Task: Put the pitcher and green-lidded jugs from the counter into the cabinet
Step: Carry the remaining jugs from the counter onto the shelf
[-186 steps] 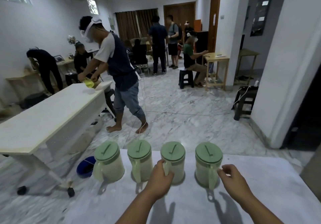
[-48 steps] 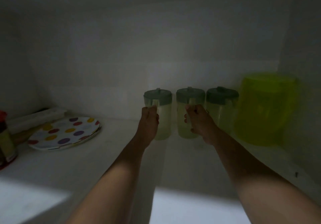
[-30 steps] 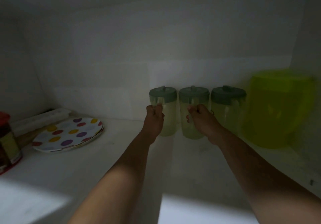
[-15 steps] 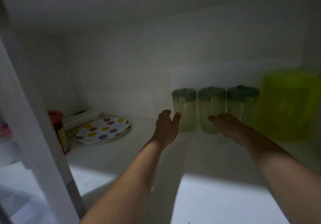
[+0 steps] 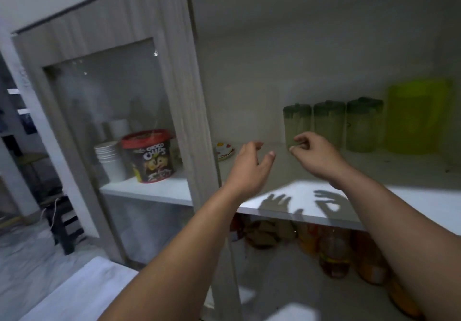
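Three green-lidded jugs stand in a row at the back of the cabinet shelf (image 5: 274, 196): the left jug (image 5: 296, 121), the middle jug (image 5: 329, 121) and the right jug (image 5: 363, 126). A translucent yellow-green pitcher (image 5: 416, 116) stands to their right. My left hand (image 5: 249, 166) hovers over the shelf's front, fingers apart, holding nothing. My right hand (image 5: 316, 156) is in front of the left jug, fingers loosely curled and apart, empty and clear of the jugs.
A wood-grain cabinet door frame (image 5: 189, 96) with a glass pane stands left of my hands. Behind the glass are a red-lidded Choco Chips tub (image 5: 149, 156) and stacked white cups (image 5: 109, 161). A spotted plate (image 5: 224, 150) lies on the shelf. Bottles (image 5: 334, 253) fill the lower shelf.
Both hands let go of the two left jugs and have drawn back toward the shelf's front. My head has pulled back, so the door frame and lower shelf now show.
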